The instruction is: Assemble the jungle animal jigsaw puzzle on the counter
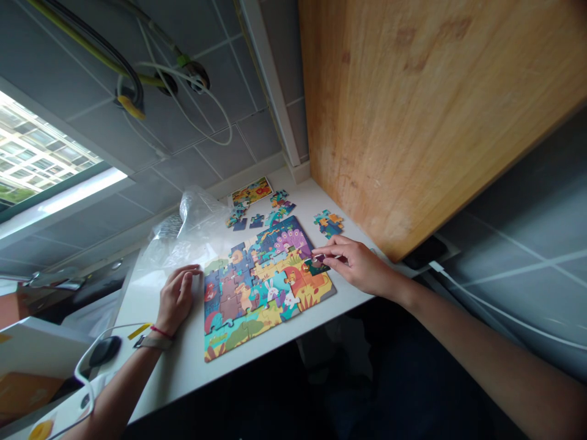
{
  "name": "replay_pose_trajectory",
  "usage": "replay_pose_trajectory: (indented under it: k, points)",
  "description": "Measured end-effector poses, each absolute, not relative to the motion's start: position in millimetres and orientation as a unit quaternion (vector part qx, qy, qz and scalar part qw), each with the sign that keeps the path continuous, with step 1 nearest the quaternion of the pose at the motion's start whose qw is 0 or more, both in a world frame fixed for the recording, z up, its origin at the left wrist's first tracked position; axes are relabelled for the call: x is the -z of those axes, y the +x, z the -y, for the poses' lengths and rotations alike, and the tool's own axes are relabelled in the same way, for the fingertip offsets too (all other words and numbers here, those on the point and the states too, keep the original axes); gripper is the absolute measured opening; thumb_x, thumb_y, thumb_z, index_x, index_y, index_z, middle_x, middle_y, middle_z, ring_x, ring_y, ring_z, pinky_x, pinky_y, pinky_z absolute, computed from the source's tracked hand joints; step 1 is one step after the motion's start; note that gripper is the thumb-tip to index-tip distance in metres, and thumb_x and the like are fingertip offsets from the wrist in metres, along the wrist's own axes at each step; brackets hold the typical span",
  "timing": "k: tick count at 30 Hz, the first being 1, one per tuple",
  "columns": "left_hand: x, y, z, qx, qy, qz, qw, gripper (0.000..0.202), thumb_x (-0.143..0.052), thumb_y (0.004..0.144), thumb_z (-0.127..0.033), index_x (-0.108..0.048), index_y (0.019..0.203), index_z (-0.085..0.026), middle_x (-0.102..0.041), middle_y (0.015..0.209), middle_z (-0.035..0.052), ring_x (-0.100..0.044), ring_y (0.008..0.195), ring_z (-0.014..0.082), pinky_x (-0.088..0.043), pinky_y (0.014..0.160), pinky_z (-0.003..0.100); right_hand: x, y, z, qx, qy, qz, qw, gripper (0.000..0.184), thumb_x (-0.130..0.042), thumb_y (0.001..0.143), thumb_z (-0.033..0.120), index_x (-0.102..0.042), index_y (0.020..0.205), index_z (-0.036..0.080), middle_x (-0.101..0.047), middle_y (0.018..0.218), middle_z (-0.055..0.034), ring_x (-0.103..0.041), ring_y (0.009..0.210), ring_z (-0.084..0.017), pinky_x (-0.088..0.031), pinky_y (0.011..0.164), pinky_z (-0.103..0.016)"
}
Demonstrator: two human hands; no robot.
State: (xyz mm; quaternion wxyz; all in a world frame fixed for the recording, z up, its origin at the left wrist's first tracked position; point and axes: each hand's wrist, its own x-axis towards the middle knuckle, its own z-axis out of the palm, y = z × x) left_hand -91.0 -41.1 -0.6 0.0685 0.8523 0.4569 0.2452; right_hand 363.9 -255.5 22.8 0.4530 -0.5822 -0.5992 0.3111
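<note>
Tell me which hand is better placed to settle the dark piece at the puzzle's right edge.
Probably the right hand: its fingers are on that dark piece, with loose pieces close by. The left hand rests on the table by the opposite edge of the puzzle.

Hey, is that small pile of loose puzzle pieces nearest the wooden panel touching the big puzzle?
Apart. The head view shows a strip of white tabletop between the loose pieces and the edge of the puzzle.
</note>
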Motion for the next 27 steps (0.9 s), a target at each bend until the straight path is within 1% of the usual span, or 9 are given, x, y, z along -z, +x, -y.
replay_pose_trajectory:
  k: [3, 5, 8, 11, 13, 16, 19, 22, 27]
  points:
    - [1, -92, 41, -0.244, 0.852, -0.458, 0.070, 0.052, -0.036, 0.107, -0.053, -0.074, 0.098, -0.020, -0.074, 0.118, 0.0111, -0.069, 0.112, 0.0274, -0.052, 0.102, 0.042, -21, 366, 255, -0.345, -0.565, 0.585, 0.469, 0.037, -0.060, 0.095, 0.022, -0.076, 0.128, 0.022, -0.076, 0.103, -0.0060, -0.073, 0.088, -0.018, -0.061, 0.080, -0.028]
    - [1, -91, 42, -0.244, 0.852, -0.457, 0.070, 0.052, -0.036, 0.107, -0.053, -0.074, 0.098, -0.020, -0.074, 0.118, 0.0114, -0.069, 0.112, 0.0275, -0.052, 0.102, 0.043, -18, 366, 254, -0.354, -0.557, 0.587, 0.470, 0.038, -0.061, 0.095, 0.023, -0.075, 0.131, 0.023, -0.079, 0.108, -0.0058, -0.076, 0.097, -0.020, -0.062, 0.089, -0.031]
    - [-1, -89, 43, -0.249, 0.852, -0.455, 0.072, 0.051, -0.036, 0.107, -0.053, -0.074, 0.098, -0.020, -0.074, 0.117, 0.0114, -0.069, 0.111, 0.0273, -0.052, 0.101, 0.042, -16, 366, 254, -0.309, -0.549, 0.620, 0.468, 0.039, -0.058, 0.098, 0.022, -0.073, 0.133, 0.026, -0.077, 0.126, -0.0061, -0.072, 0.118, -0.022, -0.055, 0.108, -0.037]
    - [-1, -88, 43, -0.251, 0.851, -0.455, 0.072, 0.051, -0.036, 0.107, -0.052, -0.074, 0.097, -0.020, -0.074, 0.117, 0.0114, -0.069, 0.111, 0.0273, -0.052, 0.102, 0.043, -18, 370, 255, -0.243, -0.561, 0.652, 0.449, 0.041, -0.053, 0.100, 0.016, -0.072, 0.134, 0.026, -0.072, 0.136, -0.0068, -0.067, 0.127, -0.022, -0.051, 0.114, -0.039]
    - [-1, -88, 43, -0.251, 0.852, -0.454, 0.070, 0.051, -0.035, 0.108, -0.051, -0.074, 0.097, -0.020, -0.074, 0.117, 0.0115, -0.069, 0.112, 0.0275, -0.051, 0.102, 0.043, -23, 375, 257, -0.212, -0.593, 0.667, 0.399, 0.040, -0.054, 0.099, 0.014, -0.074, 0.132, 0.025, -0.072, 0.133, -0.0080, -0.067, 0.125, -0.024, -0.052, 0.113, -0.041]
    - [1, -90, 42, -0.253, 0.853, -0.451, 0.071, 0.051, -0.035, 0.108, -0.051, -0.074, 0.098, -0.019, -0.074, 0.117, 0.0117, -0.069, 0.112, 0.0274, -0.051, 0.102, 0.043, -32, 383, 263, -0.195, -0.625, 0.702, 0.281, 0.040, -0.068, 0.092, 0.017, -0.074, 0.130, 0.023, -0.073, 0.130, -0.0105, -0.067, 0.122, -0.029, -0.055, 0.109, -0.046]
    - [1, -91, 42, -0.254, 0.853, -0.451, 0.069, 0.051, -0.035, 0.108, -0.051, -0.074, 0.099, -0.019, -0.074, 0.118, 0.0119, -0.069, 0.112, 0.0272, -0.051, 0.102, 0.042, -40, 383, 269, -0.190, -0.632, 0.726, 0.194, 0.052, -0.079, 0.084, 0.018, -0.071, 0.135, 0.022, -0.070, 0.135, -0.0127, -0.065, 0.124, -0.033, -0.056, 0.106, -0.047]
    - [1, -91, 42, -0.249, 0.852, -0.455, 0.067, 0.052, -0.035, 0.108, -0.052, -0.074, 0.099, -0.019, -0.074, 0.118, 0.0118, -0.069, 0.113, 0.0271, -0.051, 0.103, 0.042, -42, 378, 270, -0.186, -0.638, 0.729, 0.163, 0.056, -0.079, 0.082, 0.015, -0.070, 0.137, 0.022, -0.070, 0.136, -0.0131, -0.064, 0.124, -0.034, -0.055, 0.106, -0.047]
    - [-1, -88, 43, -0.246, 0.850, -0.461, 0.067, 0.054, -0.034, 0.107, -0.054, -0.074, 0.097, -0.020, -0.074, 0.118, 0.0118, -0.069, 0.112, 0.0278, -0.051, 0.103, 0.043, -37, 375, 268, -0.185, -0.628, 0.736, 0.174, 0.052, -0.076, 0.083, 0.014, -0.071, 0.135, 0.021, -0.071, 0.128, -0.0130, -0.064, 0.120, -0.032, -0.054, 0.104, -0.044]
